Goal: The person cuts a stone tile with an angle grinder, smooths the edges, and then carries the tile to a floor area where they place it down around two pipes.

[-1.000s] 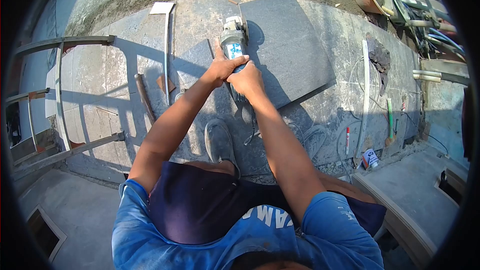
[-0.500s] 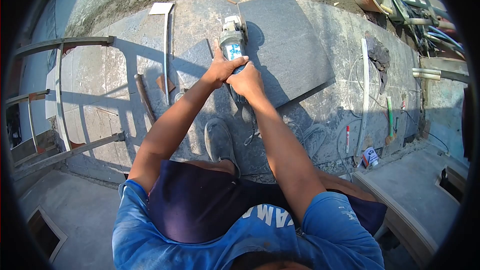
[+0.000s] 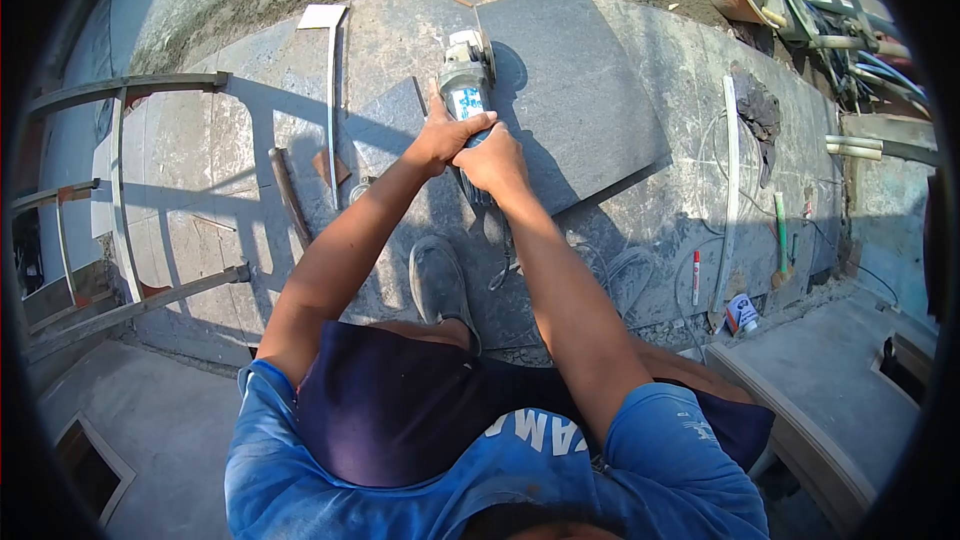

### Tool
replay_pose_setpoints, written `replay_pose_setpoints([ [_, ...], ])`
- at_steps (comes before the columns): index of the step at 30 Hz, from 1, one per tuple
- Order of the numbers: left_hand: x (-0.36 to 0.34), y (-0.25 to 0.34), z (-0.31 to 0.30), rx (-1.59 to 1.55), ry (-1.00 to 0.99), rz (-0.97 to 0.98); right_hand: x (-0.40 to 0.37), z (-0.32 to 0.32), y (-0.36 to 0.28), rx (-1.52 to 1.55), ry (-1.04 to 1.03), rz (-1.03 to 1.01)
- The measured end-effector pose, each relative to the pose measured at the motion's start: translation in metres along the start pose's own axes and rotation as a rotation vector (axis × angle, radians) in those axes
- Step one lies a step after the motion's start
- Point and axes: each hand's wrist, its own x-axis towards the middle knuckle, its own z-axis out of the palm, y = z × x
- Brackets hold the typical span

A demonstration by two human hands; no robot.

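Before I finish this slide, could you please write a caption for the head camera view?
Left hand and right hand grip a grinder at a dark tile's edge.

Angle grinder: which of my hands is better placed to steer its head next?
Probably the left hand: it grips farther forward, beside the grinder and nearer its head. The right hand sits farther back.

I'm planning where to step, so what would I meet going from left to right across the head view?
Ladder-like frame, brown rod, thin pale strip, angle grinder, large dark slab, red-capped marker, long white strip, green rod.
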Motion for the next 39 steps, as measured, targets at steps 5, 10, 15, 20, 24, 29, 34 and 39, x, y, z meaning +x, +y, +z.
replay_pose_setpoints([
  [5, 0.0008, -0.0026, -0.0002, 0.0, 0.009, -0.007, -0.0004, -0.0011, -0.0005, -0.005, -0.006, 0.005],
  [10, 0.0006, -0.0051, -0.0016, 0.026, -0.003, 0.011, -0.0009, -0.0008, 0.0014, 0.012, -0.012, 0.005],
  [15, 0.0017, -0.009, -0.0029, 0.026, -0.013, 0.006, -0.0048, -0.0035, 0.0003, 0.026, -0.024, 0.023],
  [20, -0.001, -0.006, -0.0008, 0.03, -0.002, 0.002, -0.0045, -0.0032, 0.001, 0.029, -0.023, 0.026],
  [24, -0.0013, -0.0052, -0.0003, 0.02, -0.008, 0.001, -0.0045, -0.0033, 0.0013, 0.03, -0.025, 0.023],
  [29, -0.0017, -0.0036, 0.0015, 0.037, 0.022, -0.03, -0.0014, -0.0005, 0.0033, 0.017, -0.019, 0.018],
  [34, -0.0033, -0.0019, 0.0016, 0.032, 0.014, -0.033, -0.0041, -0.0018, 0.0009, -0.013, -0.007, 0.029],
  [39, -0.003, -0.0037, 0.0013, 0.032, 0.021, -0.043, -0.005, -0.0025, 0.0013, -0.011, -0.011, 0.022],
])
